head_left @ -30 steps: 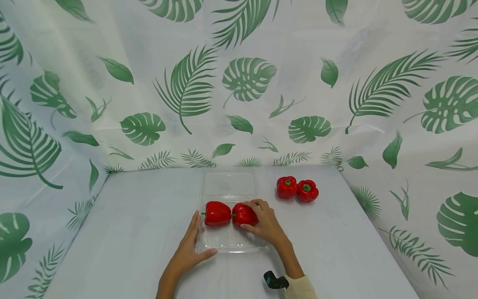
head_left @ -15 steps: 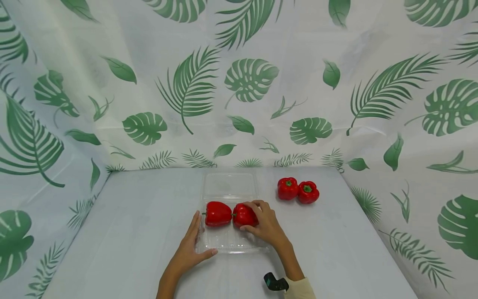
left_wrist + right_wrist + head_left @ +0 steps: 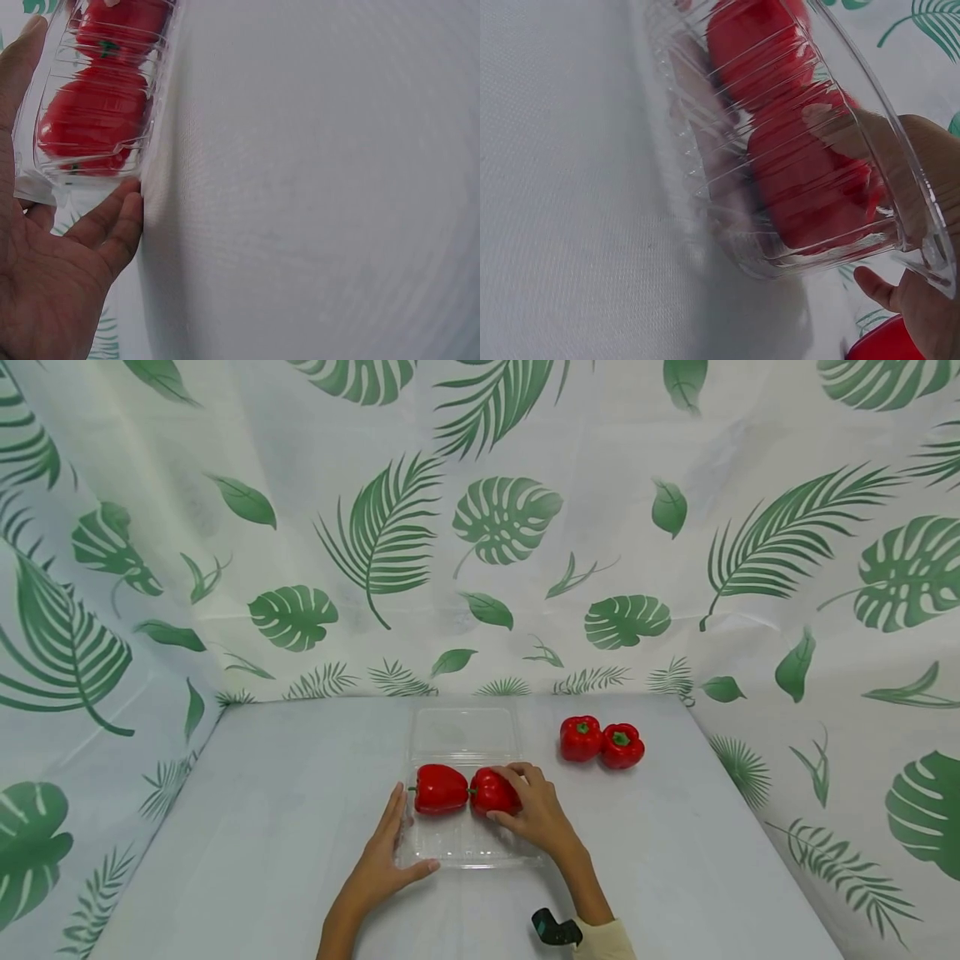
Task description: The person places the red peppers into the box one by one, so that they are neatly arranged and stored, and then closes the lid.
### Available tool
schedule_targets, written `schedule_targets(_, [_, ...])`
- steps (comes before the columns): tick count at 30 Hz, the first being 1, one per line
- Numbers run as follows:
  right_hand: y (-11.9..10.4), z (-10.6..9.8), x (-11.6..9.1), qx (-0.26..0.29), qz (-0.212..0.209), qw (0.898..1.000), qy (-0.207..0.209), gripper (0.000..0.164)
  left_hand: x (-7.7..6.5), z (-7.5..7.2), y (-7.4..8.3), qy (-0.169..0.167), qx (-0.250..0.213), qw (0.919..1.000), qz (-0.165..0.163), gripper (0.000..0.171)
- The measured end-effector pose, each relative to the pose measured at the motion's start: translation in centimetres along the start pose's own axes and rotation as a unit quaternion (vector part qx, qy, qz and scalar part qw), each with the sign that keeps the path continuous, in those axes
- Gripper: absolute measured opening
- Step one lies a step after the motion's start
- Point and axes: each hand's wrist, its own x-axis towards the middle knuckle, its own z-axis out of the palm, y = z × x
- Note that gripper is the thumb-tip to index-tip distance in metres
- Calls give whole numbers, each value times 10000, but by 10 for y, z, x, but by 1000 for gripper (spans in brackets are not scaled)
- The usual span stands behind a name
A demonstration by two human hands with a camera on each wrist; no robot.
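Note:
Two red bell peppers lie side by side in a clear plastic clamshell container point(image 3: 438, 843), their green stems pointing left. My right hand point(image 3: 542, 814) grips the right bell pepper point(image 3: 489, 792) from above, thumb at the near side and fingers over the top. The left bell pepper point(image 3: 439, 789) sits untouched beside it. Along the container's left wall rests my left hand point(image 3: 377, 858), fingers extended and thumb spread toward the front edge. In the left wrist view, that hand's fingertips touch the ribbed wall near the left bell pepper point(image 3: 94, 120).
The container's clear lid point(image 3: 465, 731) lies folded back on the far side. Two more red bell peppers, one point(image 3: 581, 739) touching the other point(image 3: 622, 747), stand stem-up at the back right of the white table point(image 3: 285, 793). A leaf-patterned sheet point(image 3: 420, 652) rises behind.

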Motion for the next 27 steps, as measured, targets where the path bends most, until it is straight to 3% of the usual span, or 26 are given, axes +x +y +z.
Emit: schedule_targets(27, [1,1,-3,100,103,9999,-36,74,0,2,-1,42,83,10000,-23,116])
